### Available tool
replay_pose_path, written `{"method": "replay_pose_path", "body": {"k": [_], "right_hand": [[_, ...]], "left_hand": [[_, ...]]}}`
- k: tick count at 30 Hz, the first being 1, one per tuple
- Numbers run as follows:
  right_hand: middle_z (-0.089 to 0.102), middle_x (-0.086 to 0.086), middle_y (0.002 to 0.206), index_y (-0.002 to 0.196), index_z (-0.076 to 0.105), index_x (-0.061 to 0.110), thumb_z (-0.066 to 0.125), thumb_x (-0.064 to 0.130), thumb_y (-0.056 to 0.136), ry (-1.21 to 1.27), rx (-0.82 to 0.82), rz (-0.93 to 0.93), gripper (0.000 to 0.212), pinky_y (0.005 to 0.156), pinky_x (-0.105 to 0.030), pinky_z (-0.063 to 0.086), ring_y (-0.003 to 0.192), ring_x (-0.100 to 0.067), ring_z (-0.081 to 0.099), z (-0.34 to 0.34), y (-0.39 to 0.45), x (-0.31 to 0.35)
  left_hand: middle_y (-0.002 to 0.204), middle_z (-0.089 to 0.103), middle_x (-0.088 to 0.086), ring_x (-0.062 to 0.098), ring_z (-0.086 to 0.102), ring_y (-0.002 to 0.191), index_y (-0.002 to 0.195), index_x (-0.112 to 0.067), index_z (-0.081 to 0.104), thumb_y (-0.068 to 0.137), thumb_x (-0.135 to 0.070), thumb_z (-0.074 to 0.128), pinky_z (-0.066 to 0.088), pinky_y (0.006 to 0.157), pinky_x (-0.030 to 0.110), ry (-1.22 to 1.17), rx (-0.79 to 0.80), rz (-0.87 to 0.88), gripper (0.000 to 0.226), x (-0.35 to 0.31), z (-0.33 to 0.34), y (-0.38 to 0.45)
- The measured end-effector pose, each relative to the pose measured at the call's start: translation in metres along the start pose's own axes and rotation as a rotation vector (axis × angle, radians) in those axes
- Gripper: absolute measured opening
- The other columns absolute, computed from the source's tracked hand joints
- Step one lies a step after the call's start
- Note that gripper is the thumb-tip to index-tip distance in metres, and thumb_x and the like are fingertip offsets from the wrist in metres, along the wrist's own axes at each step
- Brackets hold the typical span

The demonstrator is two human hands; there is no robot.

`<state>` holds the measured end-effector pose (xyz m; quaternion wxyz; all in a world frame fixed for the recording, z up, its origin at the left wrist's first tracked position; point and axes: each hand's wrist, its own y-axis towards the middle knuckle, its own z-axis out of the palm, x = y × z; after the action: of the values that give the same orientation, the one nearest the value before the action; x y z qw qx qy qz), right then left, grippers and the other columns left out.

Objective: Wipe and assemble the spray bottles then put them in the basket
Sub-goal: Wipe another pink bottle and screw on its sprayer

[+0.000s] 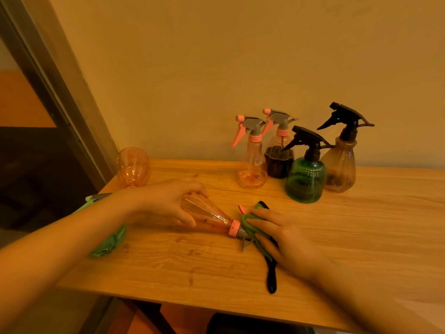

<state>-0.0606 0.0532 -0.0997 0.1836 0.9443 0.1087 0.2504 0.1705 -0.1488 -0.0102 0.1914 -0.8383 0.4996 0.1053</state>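
A pink see-through spray bottle lies on its side on the wooden table, its pink collar and grey sprayer head pointing right. My left hand grips its body from above. My right hand holds a green cloth wrapped around the sprayer head; the pink nozzle tip sticks out above the cloth. A black strip lies under my right hand. Another pink bottle body without a sprayer lies at the table's far left corner.
Several assembled spray bottles stand by the wall: two pink-and-grey ones, a green one and a brownish one with black sprayers. A green object lies under my left forearm at the table's left edge. No basket is in view.
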Motion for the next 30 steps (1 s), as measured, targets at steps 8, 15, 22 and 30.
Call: {"method": "replay_pose_path", "body": {"k": [8,15,22,30], "right_hand": [[0.056,0.013,0.127,0.123,0.062,0.027,0.039,0.046,0.097,-0.059,0.015,-0.069,0.04,0.099,-0.023,0.043,0.119,-0.004,0.045,-0.006,-0.022,0.011],[0.056,0.006,0.122,0.122,0.063,0.025,0.043,0.044,0.095,-0.057,-0.161,0.068,0.039,0.091,-0.029,0.048,0.109,-0.012,0.051,0.006,-0.014,0.014],[0.055,0.008,0.117,0.123,0.062,0.025,0.04,0.044,0.094,-0.151,-0.099,0.026,0.042,0.088,-0.021,0.044,0.107,-0.01,0.048,0.01,-0.008,0.024],[0.054,0.008,0.118,0.119,0.065,0.023,0.049,0.036,0.098,-0.036,0.033,-0.174,0.03,0.092,-0.023,0.044,0.113,-0.008,0.047,0.0,-0.018,0.023]], "left_hand": [[0.123,0.042,-0.016,0.004,0.043,0.112,0.123,-0.043,0.044,0.068,-0.042,0.082,0.04,0.093,0.02,0.0,-0.005,0.022,0.066,0.001,0.001,0.0],[0.12,0.04,-0.017,0.002,0.043,0.109,0.128,-0.036,0.046,0.069,-0.039,0.081,0.034,0.082,0.002,0.007,0.002,0.011,0.068,0.0,0.0,0.0],[0.121,0.04,-0.017,0.006,0.043,0.112,0.124,-0.043,0.045,0.068,-0.043,0.081,0.044,0.093,0.025,-0.014,0.023,-0.005,0.066,0.002,0.001,0.002],[0.111,0.032,-0.034,0.0,0.036,0.11,0.117,-0.052,0.041,0.066,-0.047,0.081,0.035,0.085,0.016,-0.018,0.02,0.006,0.064,0.009,0.003,0.004]]}}
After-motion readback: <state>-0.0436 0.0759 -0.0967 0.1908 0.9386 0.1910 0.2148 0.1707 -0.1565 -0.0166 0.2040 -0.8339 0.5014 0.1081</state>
